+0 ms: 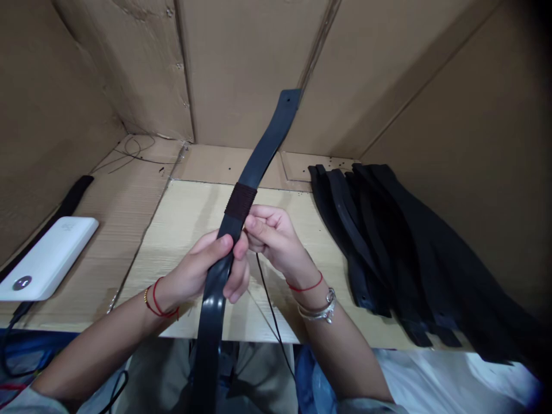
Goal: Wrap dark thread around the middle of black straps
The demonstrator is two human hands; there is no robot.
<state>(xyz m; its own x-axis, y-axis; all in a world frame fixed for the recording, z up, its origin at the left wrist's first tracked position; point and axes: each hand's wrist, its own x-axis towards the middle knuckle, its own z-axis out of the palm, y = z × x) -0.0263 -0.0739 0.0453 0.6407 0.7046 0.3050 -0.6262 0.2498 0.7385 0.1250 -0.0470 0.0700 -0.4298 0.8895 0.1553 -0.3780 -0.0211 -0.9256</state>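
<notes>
A long black strap (263, 149) runs from my lap up to the cardboard back wall, with a band of dark brown thread (240, 201) wound round it at mid-length. My left hand (207, 270) is closed round the strap just below the winding. My right hand (276, 236) sits to the right of the strap, fingertips pinched beside the lower edge of the winding. A thin black thread (267, 299) trails from the right hand down over the table edge.
A pile of several black straps (388, 241) lies on the right of the wooden board (185, 218). A white power bank (47, 256) rests at the left, with a black strip behind it. Cardboard walls (241, 63) enclose the space on three sides.
</notes>
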